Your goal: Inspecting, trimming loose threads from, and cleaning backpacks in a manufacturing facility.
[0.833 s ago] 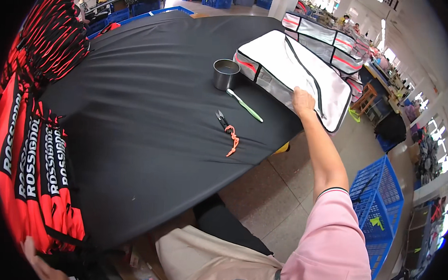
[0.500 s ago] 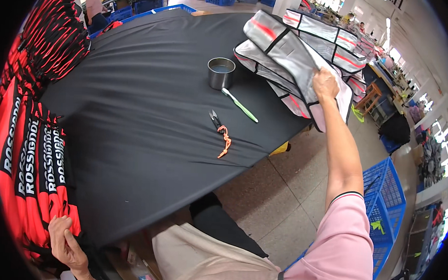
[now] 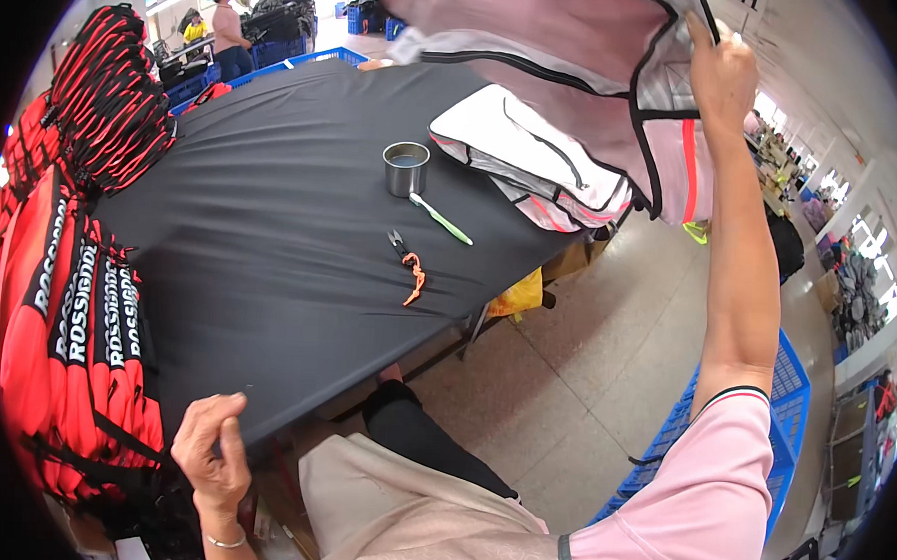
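My right hand (image 3: 727, 82), raised at the upper right, grips the black-bound edge of a sewn fabric piece (image 3: 550, 24). That piece is pale pinkish grey with a red stripe, and it hangs spread out above the table's far right part. Beneath it lies a pile of similar white and silver pieces (image 3: 535, 144). My left hand (image 3: 211, 455) is over the front left table edge, fingers apart and holding nothing. On the black-covered table (image 3: 270, 252) are a metal cup (image 3: 405, 173) of liquid, a green-handled toothbrush (image 3: 443, 221) and thread snips (image 3: 400, 246) with an orange cord.
Red and black sewn items (image 3: 77, 314) stand along the left side, with a tall folded stack (image 3: 116, 105) behind them. A blue crate (image 3: 789, 395) sits on the floor at my right. Yellow cloth (image 3: 518, 295) shows under the table. A person (image 3: 227, 30) stands far back left.
My right hand has lifted the fabric piece up off the pile and spread it. My left hand has moved right, away from the red items. The view has shifted slightly.
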Available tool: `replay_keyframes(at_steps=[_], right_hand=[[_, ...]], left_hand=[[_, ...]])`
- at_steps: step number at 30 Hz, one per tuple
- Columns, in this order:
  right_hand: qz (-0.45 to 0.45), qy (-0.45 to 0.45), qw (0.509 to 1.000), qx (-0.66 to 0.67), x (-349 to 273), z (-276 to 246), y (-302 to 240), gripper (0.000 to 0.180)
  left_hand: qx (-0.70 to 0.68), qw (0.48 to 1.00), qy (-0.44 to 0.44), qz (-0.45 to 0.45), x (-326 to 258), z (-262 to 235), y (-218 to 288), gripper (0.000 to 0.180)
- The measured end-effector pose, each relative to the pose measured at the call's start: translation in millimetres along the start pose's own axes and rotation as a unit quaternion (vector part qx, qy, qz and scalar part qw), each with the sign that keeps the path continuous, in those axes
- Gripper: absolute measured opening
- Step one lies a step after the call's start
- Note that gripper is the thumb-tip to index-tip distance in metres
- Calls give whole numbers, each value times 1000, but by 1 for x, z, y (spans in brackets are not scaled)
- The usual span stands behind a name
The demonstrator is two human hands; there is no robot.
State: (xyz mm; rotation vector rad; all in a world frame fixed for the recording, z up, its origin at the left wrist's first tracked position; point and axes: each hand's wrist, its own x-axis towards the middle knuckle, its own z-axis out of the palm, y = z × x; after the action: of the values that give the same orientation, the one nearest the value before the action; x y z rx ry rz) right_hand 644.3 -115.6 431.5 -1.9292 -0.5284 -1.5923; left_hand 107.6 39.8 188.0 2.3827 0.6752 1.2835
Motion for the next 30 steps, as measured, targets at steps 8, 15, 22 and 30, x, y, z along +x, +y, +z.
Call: replay_keyframes(at_steps=[8,15,22,30], right_hand=[[81,-276,871,399,14,-48,-115,39],[23,-319,796,513,-40,-48,-215,33],[-165,-260,845,437,-100,-124,-277,22],[-302,-457,664,509,-325,-188,-306,17]], left_hand=[[-243,965,39,-94,45,13,54,45],[-367,919,80,-121,82,3,45,81],[-437,816,69,-372,129,14,-57,79],[-801,556,43,-217,41,57,-170,50]])
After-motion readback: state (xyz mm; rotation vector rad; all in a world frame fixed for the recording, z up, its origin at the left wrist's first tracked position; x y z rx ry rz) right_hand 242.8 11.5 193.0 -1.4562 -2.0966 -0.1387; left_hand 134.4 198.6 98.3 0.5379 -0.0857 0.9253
